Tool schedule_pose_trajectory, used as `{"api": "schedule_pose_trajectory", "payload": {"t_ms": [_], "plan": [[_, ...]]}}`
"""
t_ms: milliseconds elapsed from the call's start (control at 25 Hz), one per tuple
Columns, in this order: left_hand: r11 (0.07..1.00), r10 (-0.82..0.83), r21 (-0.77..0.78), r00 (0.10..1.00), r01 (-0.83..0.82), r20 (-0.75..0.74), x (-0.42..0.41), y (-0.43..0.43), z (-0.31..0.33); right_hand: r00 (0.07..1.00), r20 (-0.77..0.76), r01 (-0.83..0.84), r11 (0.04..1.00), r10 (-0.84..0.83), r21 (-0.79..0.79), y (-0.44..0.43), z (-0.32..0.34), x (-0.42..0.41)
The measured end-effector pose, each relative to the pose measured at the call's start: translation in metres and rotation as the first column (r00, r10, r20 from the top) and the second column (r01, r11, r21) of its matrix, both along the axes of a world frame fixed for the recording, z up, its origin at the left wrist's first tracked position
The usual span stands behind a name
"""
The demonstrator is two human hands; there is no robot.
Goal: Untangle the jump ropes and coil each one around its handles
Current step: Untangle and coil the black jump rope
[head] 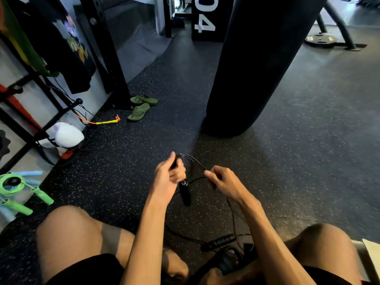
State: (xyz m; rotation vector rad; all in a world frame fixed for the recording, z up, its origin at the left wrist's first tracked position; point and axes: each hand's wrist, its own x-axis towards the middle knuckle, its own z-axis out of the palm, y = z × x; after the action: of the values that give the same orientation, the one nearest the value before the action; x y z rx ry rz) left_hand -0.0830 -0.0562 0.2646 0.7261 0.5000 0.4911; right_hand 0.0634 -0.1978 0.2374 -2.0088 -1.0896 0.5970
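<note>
The left hand (166,177) has its grip closed, fingers and thumb curled round a black handle (185,194) whose lower end sticks out under the fist. The right hand (224,182) has a narrow grip, thumb and forefinger pinching the black rope (195,161) just beside the left hand; the other fingers are loosely curled. Both hands are raised over the floor (308,140) between the knees. Loops of the rope fan out above the left fist, and one strand drops from the right hand to the floor. Whether the left fist also hides a second handle of this rope cannot be told. The punching bag (257,58) ahead is cut off at the top, and its dark side shows no detail. By the right thigh lies a dark heap (226,260) that is too dim to make out; a ribbed handle (219,242) lies on the floor just in front of it, partly covered by the right forearm. The speckled floor lies open between the hands and the bag and to the right. On the left a rack (107,48) stands along the wall, with sandals (140,108) at its foot, a green rope (12,184) cut by the frame's edge, and a yellow-handled rope (107,121) beside a white bundle (63,134).
</note>
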Motion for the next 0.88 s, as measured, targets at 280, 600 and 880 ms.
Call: {"api": "schedule_pose_trajectory", "payload": {"t_ms": [280,600,880], "plan": [[0.933,0.355,0.011,0.921,-0.361,0.159,-0.008,0.019,0.009,0.917,-0.390,-0.138,0.984,0.084,-0.112,-0.018,-0.034,-0.017],[0.959,0.284,-0.033,0.957,-0.282,0.059,-0.017,0.021,0.003,0.927,-0.311,-0.294,0.919,0.207,-0.264,-0.013,-0.030,-0.006],[0.994,-0.095,0.052,0.994,0.098,-0.047,-0.013,0.006,0.017,0.954,-0.299,-0.037,0.998,0.018,-0.058,0.022,-0.037,-0.019]]}}
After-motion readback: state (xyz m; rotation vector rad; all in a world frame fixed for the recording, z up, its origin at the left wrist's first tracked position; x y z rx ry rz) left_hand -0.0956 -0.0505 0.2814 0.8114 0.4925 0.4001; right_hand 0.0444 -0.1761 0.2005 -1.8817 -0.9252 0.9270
